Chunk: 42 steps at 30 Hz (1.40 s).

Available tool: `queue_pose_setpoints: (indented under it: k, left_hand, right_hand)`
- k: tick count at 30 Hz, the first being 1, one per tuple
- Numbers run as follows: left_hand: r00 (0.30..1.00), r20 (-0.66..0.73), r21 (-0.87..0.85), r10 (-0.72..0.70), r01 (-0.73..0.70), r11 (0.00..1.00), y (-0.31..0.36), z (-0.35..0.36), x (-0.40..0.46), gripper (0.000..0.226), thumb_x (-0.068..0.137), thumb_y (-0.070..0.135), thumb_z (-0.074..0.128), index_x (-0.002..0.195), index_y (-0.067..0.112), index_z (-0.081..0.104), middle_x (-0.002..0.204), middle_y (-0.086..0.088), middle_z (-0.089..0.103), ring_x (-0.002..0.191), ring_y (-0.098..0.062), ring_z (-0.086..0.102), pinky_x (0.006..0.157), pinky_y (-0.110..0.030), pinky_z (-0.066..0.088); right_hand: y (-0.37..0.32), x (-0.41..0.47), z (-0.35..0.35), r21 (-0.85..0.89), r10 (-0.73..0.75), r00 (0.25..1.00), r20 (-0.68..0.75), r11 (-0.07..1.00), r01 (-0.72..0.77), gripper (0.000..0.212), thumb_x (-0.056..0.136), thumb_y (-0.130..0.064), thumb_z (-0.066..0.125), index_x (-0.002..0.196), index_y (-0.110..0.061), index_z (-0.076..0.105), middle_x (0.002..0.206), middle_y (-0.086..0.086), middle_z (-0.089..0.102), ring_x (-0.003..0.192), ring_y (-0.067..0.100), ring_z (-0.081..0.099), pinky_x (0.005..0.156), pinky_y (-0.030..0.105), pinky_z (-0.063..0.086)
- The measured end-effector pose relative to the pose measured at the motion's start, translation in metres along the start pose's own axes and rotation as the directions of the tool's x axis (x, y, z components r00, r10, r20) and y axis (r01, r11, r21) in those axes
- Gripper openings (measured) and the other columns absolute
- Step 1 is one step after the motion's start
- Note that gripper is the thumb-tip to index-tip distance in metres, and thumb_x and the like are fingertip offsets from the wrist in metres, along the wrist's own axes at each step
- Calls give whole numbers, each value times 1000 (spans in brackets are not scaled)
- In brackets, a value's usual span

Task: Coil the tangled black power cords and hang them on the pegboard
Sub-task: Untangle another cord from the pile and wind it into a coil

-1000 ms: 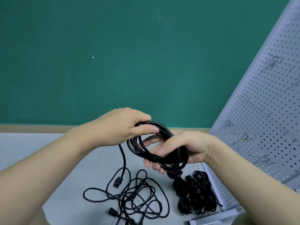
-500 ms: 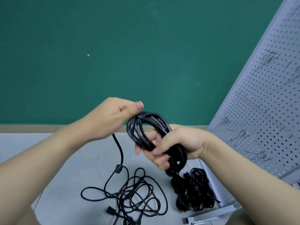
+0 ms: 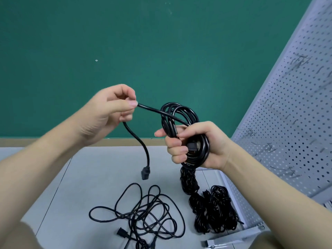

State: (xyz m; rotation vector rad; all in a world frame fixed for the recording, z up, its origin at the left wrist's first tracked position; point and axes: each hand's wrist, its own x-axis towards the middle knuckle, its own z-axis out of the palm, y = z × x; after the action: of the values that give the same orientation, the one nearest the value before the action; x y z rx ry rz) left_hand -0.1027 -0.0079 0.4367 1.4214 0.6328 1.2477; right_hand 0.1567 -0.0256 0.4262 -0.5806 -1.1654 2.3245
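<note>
No readable text, label, brand, number or sign shows on anything in the head view.

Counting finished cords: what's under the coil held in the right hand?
Beneath the coil in the right hand, a dark heap of bundled cords lies on the table. Their number is hidden.

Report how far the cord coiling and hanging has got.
Done: nothing hangs on the pegboard hooks in view; a bunched pile of cords lies at its foot. In hand: the right hand grips a nearly wound coil, while the left hand pinches its free tail, connector dangling. Left: wrap that tail, hang the coil, then coil the loose tangle on the table.
</note>
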Motion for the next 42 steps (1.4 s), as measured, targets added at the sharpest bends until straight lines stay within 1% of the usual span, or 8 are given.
queue_pose_setpoints:
  k: [10,15,20,27,31,34,37,42]
  left_hand:
    - [995,-84,491,-61,95,866,-12,-2,0,35,80,49,74,78,14,72,61,-5,39,58,-20,31,54,-28,32]
    - [959,-282,332,-25,122,935,-16,13,2,33,97,39,65,76,14,61,55,-7,33,51,-19,20,50,-27,18]
    - [875,-435,317,-211,369,874,-43,48,0,51,105,48,50,76,8,61,45,-1,45,39,-17,32,43,-24,31]
    - [901,-225,336,-370,428,839,-45,62,-3,47,110,31,32,100,22,77,66,0,49,51,-10,34,48,-23,26]
    - [868,-134,71,-479,490,869,-45,61,-7,32,112,14,30,114,4,61,71,-5,54,53,-14,39,47,-25,34]
    - [847,-59,178,-529,530,829,-43,63,-16,33,114,27,32,126,16,61,71,-6,60,48,-17,44,45,-27,41]
    - [858,-93,270,-506,511,816,-38,65,-20,30,112,38,36,125,33,63,65,-4,62,40,-18,43,43,-25,40]
    - [840,-185,175,-511,540,823,-38,70,-17,49,112,40,35,84,5,53,57,-8,37,36,-15,22,44,-23,24]
  right_hand:
    - [-11,-5,-6,118,-161,987,-23,980,163,51,62,-3,50,112,3,61,77,5,43,62,14,29,58,26,35]
    - [3,-4,-4,-104,15,971,-239,994,-40,55,70,-1,42,121,5,60,77,8,44,65,17,26,58,28,34]
    - [22,17,11,-215,-76,953,-292,976,12,77,60,5,50,137,-4,55,78,9,48,62,19,37,62,31,36]
    - [33,27,11,-383,-252,896,-365,918,102,63,62,5,52,125,5,50,78,7,46,61,20,41,63,37,29]
    - [21,23,6,-243,-360,823,-440,930,277,71,59,6,50,129,-2,61,73,4,50,59,17,45,64,32,32]
    - [11,16,3,-172,-370,826,-425,929,327,70,59,7,47,127,-2,60,74,7,45,58,16,53,66,34,29]
    - [15,14,0,-384,-302,835,-460,916,120,66,59,3,52,124,0,63,81,6,55,66,18,48,66,32,36]
    - [31,18,7,-411,-249,882,-400,909,70,47,62,0,55,107,-11,64,85,-1,64,62,15,44,63,29,37]
